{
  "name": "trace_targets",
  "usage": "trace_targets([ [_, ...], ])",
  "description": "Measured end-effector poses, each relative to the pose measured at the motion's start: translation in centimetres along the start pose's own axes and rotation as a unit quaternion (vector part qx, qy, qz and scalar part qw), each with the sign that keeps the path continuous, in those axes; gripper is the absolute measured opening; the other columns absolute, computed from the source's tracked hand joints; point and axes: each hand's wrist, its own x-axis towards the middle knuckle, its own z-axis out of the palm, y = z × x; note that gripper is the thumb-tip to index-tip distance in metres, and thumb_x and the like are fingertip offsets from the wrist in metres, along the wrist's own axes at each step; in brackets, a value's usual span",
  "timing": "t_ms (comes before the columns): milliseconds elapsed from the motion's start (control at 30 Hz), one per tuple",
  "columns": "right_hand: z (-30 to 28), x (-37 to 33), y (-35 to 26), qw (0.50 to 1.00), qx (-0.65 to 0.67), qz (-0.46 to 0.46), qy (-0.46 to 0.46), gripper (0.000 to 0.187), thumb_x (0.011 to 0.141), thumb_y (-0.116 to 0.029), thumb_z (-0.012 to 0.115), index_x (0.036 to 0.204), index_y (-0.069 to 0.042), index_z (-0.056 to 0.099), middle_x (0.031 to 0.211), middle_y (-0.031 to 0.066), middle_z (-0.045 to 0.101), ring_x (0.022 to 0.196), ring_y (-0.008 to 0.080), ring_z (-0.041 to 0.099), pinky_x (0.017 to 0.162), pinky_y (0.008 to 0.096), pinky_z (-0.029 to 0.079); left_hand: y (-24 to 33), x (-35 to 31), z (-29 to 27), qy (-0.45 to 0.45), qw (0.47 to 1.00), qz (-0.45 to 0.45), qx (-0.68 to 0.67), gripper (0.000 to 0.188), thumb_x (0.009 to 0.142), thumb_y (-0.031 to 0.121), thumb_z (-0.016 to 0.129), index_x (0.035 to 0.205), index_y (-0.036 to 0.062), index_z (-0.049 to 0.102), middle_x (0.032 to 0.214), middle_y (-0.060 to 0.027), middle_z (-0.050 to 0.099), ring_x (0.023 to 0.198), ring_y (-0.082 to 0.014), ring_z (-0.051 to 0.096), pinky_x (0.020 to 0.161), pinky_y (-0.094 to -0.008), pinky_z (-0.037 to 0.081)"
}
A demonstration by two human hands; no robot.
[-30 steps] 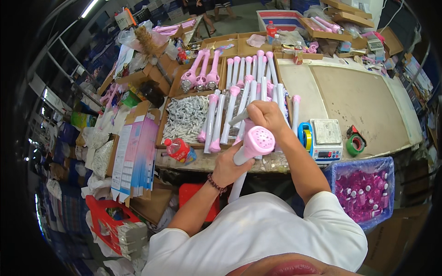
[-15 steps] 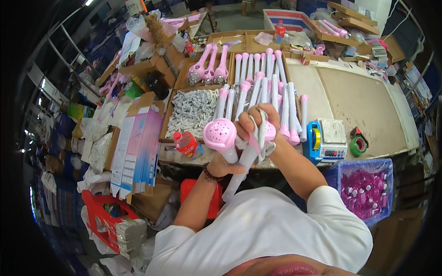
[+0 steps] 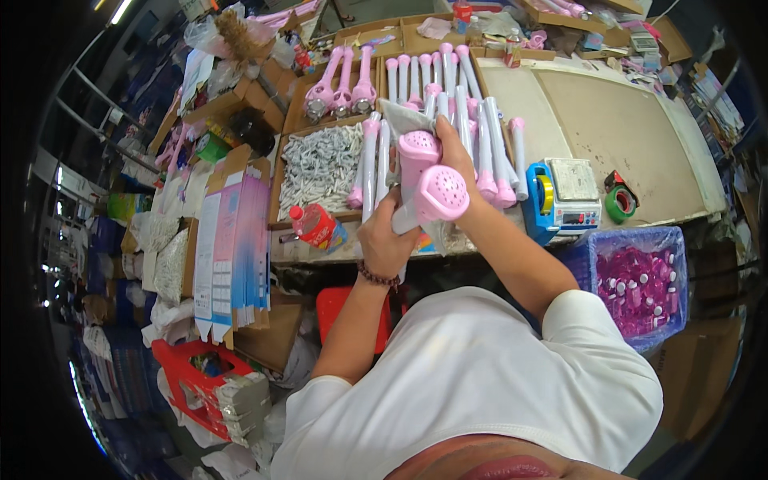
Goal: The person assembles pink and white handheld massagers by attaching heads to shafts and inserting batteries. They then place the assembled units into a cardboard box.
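Gripping the clear tube just below its pink perforated head, my left hand [image 3: 387, 240] has the front wand [image 3: 442, 194] tilted up before my chest, over the desk's [image 3: 512, 90] near edge. The rear wand [image 3: 419, 148] sits just beyond it, its head close to the first. My right hand [image 3: 456, 156] lies beside that one, against a limp, pale grey cloth-like piece [image 3: 406, 118]; most of its fingers are hidden, so I cannot tell how tightly it closes. To do this well, I judge, I want a firm but gentle left grip low on the tube, the two heads apart so they don't scuff, and the loose piece flat under my right fingers, clear of the holes.

Further out, a cardboard tray holds upright-looking clear-tubed wands [image 3: 447, 80], beside a heap of small grey-white parts [image 3: 320, 168] and three pink pieces [image 3: 342, 88]. A red-labelled bottle [image 3: 316, 228] stands left of my wrist; to the right are a digital scale [image 3: 573, 178] and green tape [image 3: 619, 204].
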Motion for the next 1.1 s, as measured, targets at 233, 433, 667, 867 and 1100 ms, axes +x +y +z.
trace_targets([
  [233, -1.3, -1.4, -2.2, 0.996, 0.045, -0.065, 0.035, 0.049, 0.088, -0.045, 0.048, 0.1, 0.001, 0.06, 0.079, 0.0176, 0.066, 0.066, 0.0265, 0.065, 0.063, 0.0361, 0.055, 1.8, 0.5, -2.0, -0.189, 0.926, -0.156, -0.286, 0.035, 0.075, 0.01, 0.074, 0.108, 0.0015, 0.063, 0.091, -0.0087, 0.069, 0.078, -0.0148, 0.065, 0.068, -0.031, 0.052],
  [433, -3.3, 0.9, -2.3, 0.983, 0.029, -0.153, 0.094, 0.045, 0.094, -0.043, 0.042, 0.093, -0.002, 0.062, 0.081, 0.0127, 0.065, 0.069, 0.0208, 0.063, 0.064, 0.0324, 0.052, 2.5, 0.1, -1.6, -0.229, 0.89, -0.23, -0.321, 0.038, 0.078, 0.017, 0.076, 0.11, 0.002, 0.062, 0.089, -0.0047, 0.068, 0.077, -0.01, 0.061, 0.067, -0.027, 0.05],
  [667, -2.1, 0.0, -2.0, 0.983, -0.011, -0.152, 0.098, 0.044, 0.1, -0.039, 0.04, 0.106, -0.001, 0.061, 0.093, 0.0047, 0.061, 0.081, 0.0102, 0.057, 0.07, 0.0256, 0.048, 2.4, -0.7, 0.1, -0.132, 0.955, -0.211, -0.159, 0.042, 0.073, 0.021, 0.076, 0.108, 0.003, 0.063, 0.085, -0.0099, 0.069, 0.076, -0.0152, 0.065, 0.07, -0.0314, 0.052],
  [867, -3.1, 0.3, -0.9, 0.929, -0.17, -0.322, -0.067, 0.022, 0.096, -0.018, 0.052, 0.109, -0.002, 0.061, 0.102, 0.0027, 0.058, 0.089, 0.0112, 0.055, 0.076, 0.0258, 0.047, 2.7, -0.5, -0.6, -0.133, 0.97, -0.191, -0.07, 0.044, 0.072, 0.029, 0.077, 0.105, 0.0036, 0.063, 0.083, -0.0172, 0.068, 0.078, -0.029, 0.068, 0.071, -0.0379, 0.053],
  [1100, -2.2, 1.0, -6.9, 0.699, -0.573, -0.332, -0.269, 0.026, 0.074, -0.008, 0.073, 0.099, -0.004, 0.067, 0.096, 0.0117, 0.063, 0.082, 0.0284, 0.062, 0.074, 0.0348, 0.05, 3.0, -0.7, -1.4, -0.166, 0.977, -0.128, -0.028, 0.045, 0.074, 0.03, 0.076, 0.108, 0.0056, 0.059, 0.079, -0.0187, 0.067, 0.075, -0.0341, 0.067, 0.065, -0.0418, 0.052],
])
